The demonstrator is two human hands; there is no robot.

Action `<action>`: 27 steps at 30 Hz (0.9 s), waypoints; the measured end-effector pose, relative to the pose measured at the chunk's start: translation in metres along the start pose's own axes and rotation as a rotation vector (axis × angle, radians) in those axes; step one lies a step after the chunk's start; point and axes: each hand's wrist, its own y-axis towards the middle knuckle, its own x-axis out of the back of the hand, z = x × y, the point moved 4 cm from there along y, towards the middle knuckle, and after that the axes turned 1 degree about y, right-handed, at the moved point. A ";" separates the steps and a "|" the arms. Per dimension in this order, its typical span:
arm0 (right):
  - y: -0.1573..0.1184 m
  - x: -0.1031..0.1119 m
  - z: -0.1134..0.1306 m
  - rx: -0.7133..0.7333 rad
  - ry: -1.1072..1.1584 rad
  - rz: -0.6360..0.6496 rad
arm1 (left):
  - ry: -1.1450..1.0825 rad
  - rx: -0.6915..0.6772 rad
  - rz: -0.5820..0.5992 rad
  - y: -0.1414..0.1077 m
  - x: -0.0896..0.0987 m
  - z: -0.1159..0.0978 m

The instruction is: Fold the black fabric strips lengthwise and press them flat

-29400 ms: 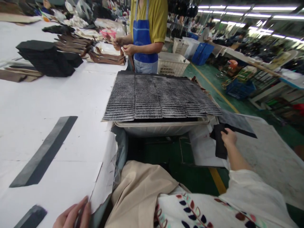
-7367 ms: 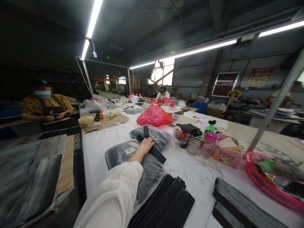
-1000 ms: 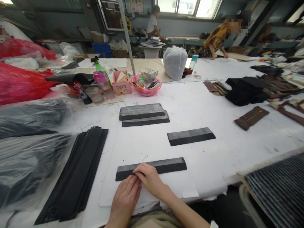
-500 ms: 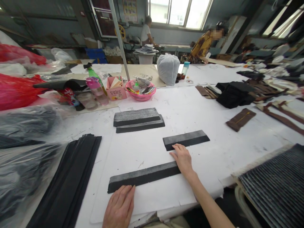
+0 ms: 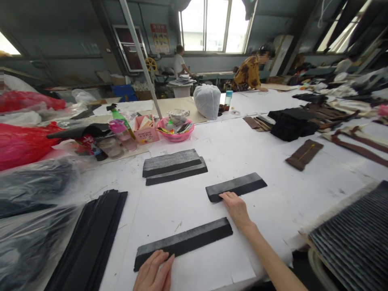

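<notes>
A long black strip (image 5: 197, 238) with a greyish upper band lies slanted across the white sheet nearest me. My left hand (image 5: 155, 270) rests at its lower left edge, fingertips on the strip and thumb a little apart. To the upper right lies a shorter black strip (image 5: 242, 186), also with a grey band. My right hand (image 5: 238, 209) has its fingers together on that strip's lower left edge, thumb hidden, seemingly pinching it. Further back, a stack of similar grey-and-black strips (image 5: 172, 165) lies on the table, its layers staggered.
Long black pieces (image 5: 87, 238) lie at left beside plastic-wrapped bundles (image 5: 33, 226). A pink basket (image 5: 176, 136), a pink box (image 5: 146, 135) and bottles stand behind. At right are a brown piece (image 5: 304, 154), black cloth (image 5: 292, 125) and a ribbed dark stack (image 5: 354, 230). Two people work at the back.
The view has tilted up slightly. My right hand's fingers have drawn together at the shorter strip's edge, and the near strip's right end now shows. My left hand stays at the near strip.
</notes>
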 end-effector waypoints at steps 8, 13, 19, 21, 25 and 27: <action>0.009 -0.001 -0.017 -0.120 0.152 -0.049 | -0.110 -0.132 0.195 0.104 -0.033 -0.037; 0.009 -0.003 -0.018 -0.142 0.225 -0.052 | -0.077 -0.206 0.308 0.160 -0.070 -0.066; 0.007 -0.003 -0.018 -0.154 0.266 -0.047 | -0.041 -0.118 0.391 0.187 -0.095 -0.075; 0.006 -0.005 -0.019 -0.162 0.272 -0.047 | -0.030 -0.053 0.391 0.188 -0.097 -0.071; 0.005 -0.009 -0.019 -0.186 0.286 -0.053 | -0.025 0.044 0.361 0.191 -0.092 -0.064; 0.006 -0.010 -0.018 -0.191 0.288 -0.062 | -0.017 0.029 0.348 0.194 -0.091 -0.064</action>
